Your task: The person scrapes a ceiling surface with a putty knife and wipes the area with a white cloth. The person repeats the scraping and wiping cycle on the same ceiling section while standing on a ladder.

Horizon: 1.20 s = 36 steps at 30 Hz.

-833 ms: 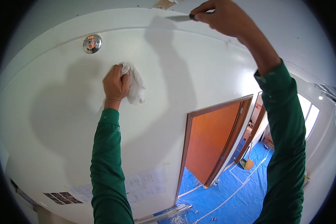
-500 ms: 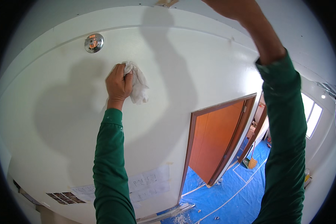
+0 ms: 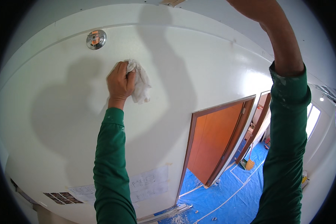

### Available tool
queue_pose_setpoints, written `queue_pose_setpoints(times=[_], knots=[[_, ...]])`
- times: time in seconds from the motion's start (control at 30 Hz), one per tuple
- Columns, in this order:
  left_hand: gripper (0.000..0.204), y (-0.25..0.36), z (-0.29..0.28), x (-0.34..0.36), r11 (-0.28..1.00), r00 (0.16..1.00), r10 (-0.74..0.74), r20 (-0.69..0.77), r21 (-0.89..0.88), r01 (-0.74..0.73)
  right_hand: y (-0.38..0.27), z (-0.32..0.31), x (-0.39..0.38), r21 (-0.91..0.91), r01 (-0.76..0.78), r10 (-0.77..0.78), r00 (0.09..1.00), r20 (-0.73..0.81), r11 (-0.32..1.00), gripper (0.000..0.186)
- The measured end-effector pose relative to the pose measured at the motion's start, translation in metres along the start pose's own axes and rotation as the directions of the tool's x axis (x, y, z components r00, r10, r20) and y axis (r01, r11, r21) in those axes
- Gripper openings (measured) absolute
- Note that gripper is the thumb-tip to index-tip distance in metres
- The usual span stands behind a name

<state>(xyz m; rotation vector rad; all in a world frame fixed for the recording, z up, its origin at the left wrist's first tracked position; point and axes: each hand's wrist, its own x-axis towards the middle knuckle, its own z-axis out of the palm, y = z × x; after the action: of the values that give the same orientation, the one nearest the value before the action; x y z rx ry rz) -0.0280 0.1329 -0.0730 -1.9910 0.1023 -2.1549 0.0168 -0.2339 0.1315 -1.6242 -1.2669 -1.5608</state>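
My left hand (image 3: 119, 80) is closed round a crumpled white cloth (image 3: 141, 84) and rests against the white wall (image 3: 153, 123). The loose end of the cloth hangs to the right of my fingers. Above and to the left, a round shiny metal fitting (image 3: 96, 39) sits on the wall. High at the upper right, my right hand (image 3: 252, 9) reaches toward the ceiling. The picture's top edge cuts off its fingers, so what they hold or touch is hidden.
An orange-brown door (image 3: 216, 138) stands in a brown frame at the right. Blue sheeting (image 3: 227, 198) covers the floor, with a broom (image 3: 249, 164) beyond. Paper drawings (image 3: 149, 183) are stuck low on the wall. Long strips (image 3: 168, 214) lie along its foot.
My raised right arm has shifted to the right, with more of its hand out of the picture. The left hand keeps hold of the cloth at nearly the same spot on the wall.
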Motion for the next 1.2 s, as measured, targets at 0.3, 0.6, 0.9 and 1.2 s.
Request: queue_pose_setpoints(times=[0.3,0.6,0.9,1.2], knots=[[0.020,0.002,-0.001,0.003,1.000,1.000,-0.007,0.027,0.031,0.006,0.028,0.008,0.001,0.095,-0.063,0.041,0.974,0.222,0.993,0.026],[0.019,0.000,0.000,0.000,1.000,1.000,0.006,0.009,-0.016,-0.006,0.006,-0.014,0.000,0.096,-0.084,0.078,0.994,0.073,0.992,0.020],[0.017,0.001,-0.001,0.001,1.000,0.999,-0.013,0.038,0.007,0.013,0.056,0.042,-0.019,0.131,0.186,-0.222,0.906,0.362,0.974,0.023],[0.016,0.005,0.000,0.001,1.000,0.999,-0.019,0.036,0.017,0.019,0.128,0.021,-0.417,0.533,-0.763,0.171,0.617,0.768,0.366,0.071]])
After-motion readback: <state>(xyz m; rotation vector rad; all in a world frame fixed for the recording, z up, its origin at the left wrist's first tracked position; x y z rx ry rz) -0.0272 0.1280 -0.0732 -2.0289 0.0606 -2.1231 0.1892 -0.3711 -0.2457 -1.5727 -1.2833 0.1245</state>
